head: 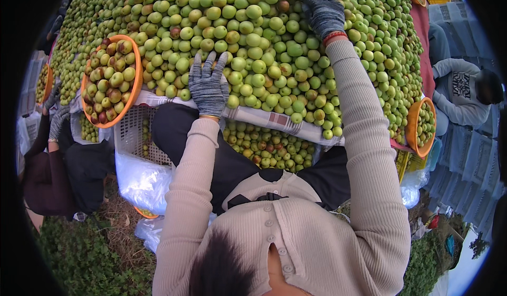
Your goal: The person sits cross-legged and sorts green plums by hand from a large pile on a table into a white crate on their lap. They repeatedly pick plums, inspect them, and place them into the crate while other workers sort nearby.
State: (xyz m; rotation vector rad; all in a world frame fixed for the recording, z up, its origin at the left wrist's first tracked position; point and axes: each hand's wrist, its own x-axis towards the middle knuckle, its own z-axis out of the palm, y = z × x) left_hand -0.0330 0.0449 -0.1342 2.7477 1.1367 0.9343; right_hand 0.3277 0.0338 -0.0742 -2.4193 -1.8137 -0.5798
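Observation:
A broad heap of green jujube fruits (253, 40), some blushed brown-red, lies before me. My left hand (208, 84), in a grey striped knit glove, rests palm down on its near edge with fingers spread. Farther into the heap on the right is my right hand (324, 13), gloved alike, with its fingers stretched over the fruits. Its palm and what lies under it are hidden. A plaid cloth (277, 122) forms the near border beneath the heap. Below it, between my knees, more jujubes (273, 147) with browner skins sit in a container mostly hidden from view.
An orange basket (138, 78) of browned jujubes stands at left, above a white perforated crate (132, 137) with clear plastic (144, 181). Another orange basket (414, 127) is at right. A co-worker's gloved hand (59, 117) shows at left; another person (461, 90) sits at right near stacked crates.

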